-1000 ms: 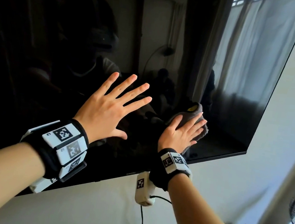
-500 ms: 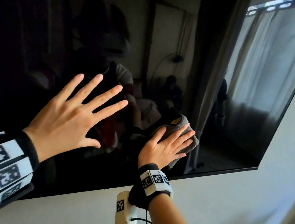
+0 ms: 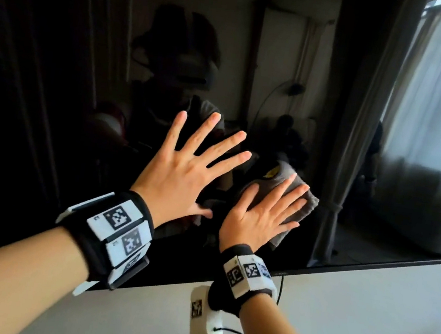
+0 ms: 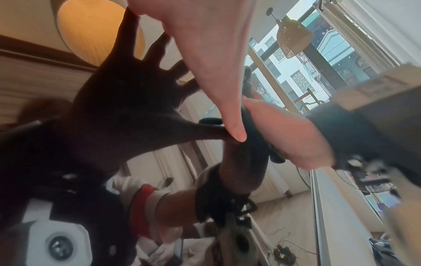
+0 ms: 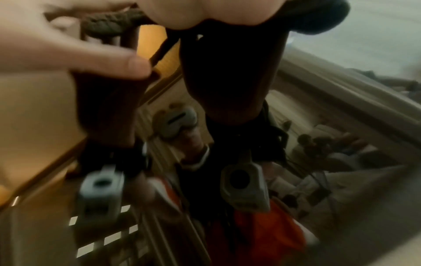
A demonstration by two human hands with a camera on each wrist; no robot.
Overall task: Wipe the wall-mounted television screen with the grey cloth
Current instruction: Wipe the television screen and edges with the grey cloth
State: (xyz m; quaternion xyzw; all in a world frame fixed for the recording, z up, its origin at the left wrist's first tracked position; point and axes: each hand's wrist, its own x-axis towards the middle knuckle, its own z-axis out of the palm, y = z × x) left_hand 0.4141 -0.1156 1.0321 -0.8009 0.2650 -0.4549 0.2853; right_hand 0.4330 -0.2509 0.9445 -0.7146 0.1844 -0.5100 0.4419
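In the centre of the frame the left hand (image 3: 184, 173) lies flat, fingers spread, against the television screen (image 3: 55, 87), holding nothing, while just right of it the right hand (image 3: 260, 217) presses straight fingers on the bunched grey cloth (image 3: 296, 205) near the screen's lower edge.

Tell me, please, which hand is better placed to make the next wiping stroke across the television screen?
The right hand: its flat fingers already press the grey cloth against the screen. The left hand is spread bare on the glass, holding nothing.
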